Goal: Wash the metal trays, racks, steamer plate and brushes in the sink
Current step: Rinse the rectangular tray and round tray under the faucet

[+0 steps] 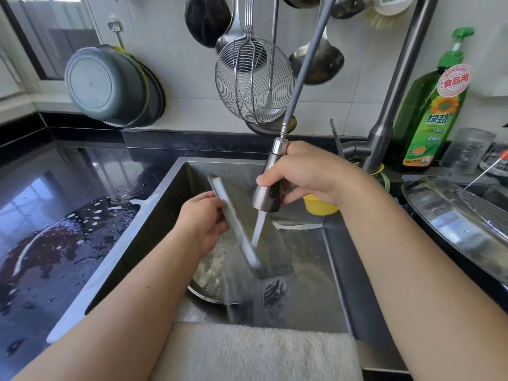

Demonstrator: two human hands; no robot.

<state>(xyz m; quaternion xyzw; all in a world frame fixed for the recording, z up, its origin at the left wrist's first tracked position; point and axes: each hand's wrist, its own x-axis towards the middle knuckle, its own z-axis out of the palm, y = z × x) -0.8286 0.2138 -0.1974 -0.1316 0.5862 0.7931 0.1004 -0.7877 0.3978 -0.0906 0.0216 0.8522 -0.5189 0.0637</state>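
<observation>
left hand [204, 220]: gripping the long edge of the metal tray [248, 229], tilted steep over the sink [341, 270]
right hand [306, 171]: wrapped round the pull-out sprayer head [268, 192], water hitting the tray's inside
round pan [211, 281]: on the sink floor, at 6 o'clock from the tray
soap bottle [437, 105]: way off at 2 o'clock on the counter

two hands [203, 221] [308, 171], one tray [270, 250], one sprayer [268, 193]. one soap bottle [431, 111], one skimmer [253, 81]. two ladles [321, 64] [233, 31].
</observation>
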